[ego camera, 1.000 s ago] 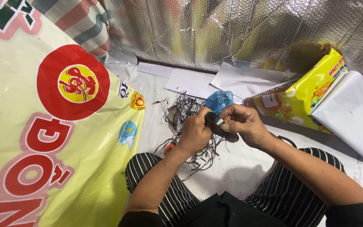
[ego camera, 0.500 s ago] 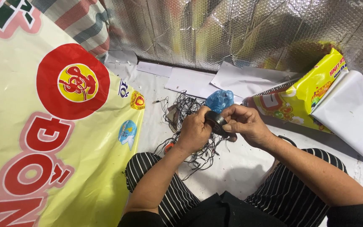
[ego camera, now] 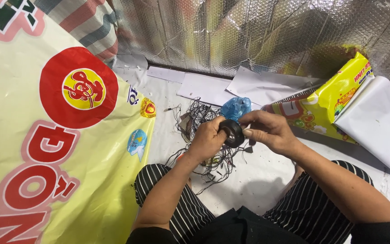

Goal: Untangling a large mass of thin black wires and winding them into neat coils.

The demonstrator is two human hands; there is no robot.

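Observation:
My left hand (ego camera: 207,141) grips a black roll of tape (ego camera: 232,133) by its rim, held in front of me above the floor. My right hand (ego camera: 267,131) pinches at the roll's right side, fingertips closed on what looks like the tape end; the end itself is too small to make out. Under and behind both hands lies a tangle of thin black wires (ego camera: 200,118) on the white floor covering. A crumpled blue plastic bag (ego camera: 235,107) sits just beyond the roll.
A large yellow sack with a red circle (ego camera: 68,135) fills the left. A yellow printed package (ego camera: 335,99) and a white bag (ego camera: 375,126) lie at the right. White paper sheets (ego camera: 213,86) rest against the silver foil wall (ego camera: 249,31). My striped trouser legs (ego camera: 172,208) frame the wires.
The tape roll has turned in my hands and now shows its round face. My right hand's fingers have shifted to the roll's right edge. Both hands stay above the wires.

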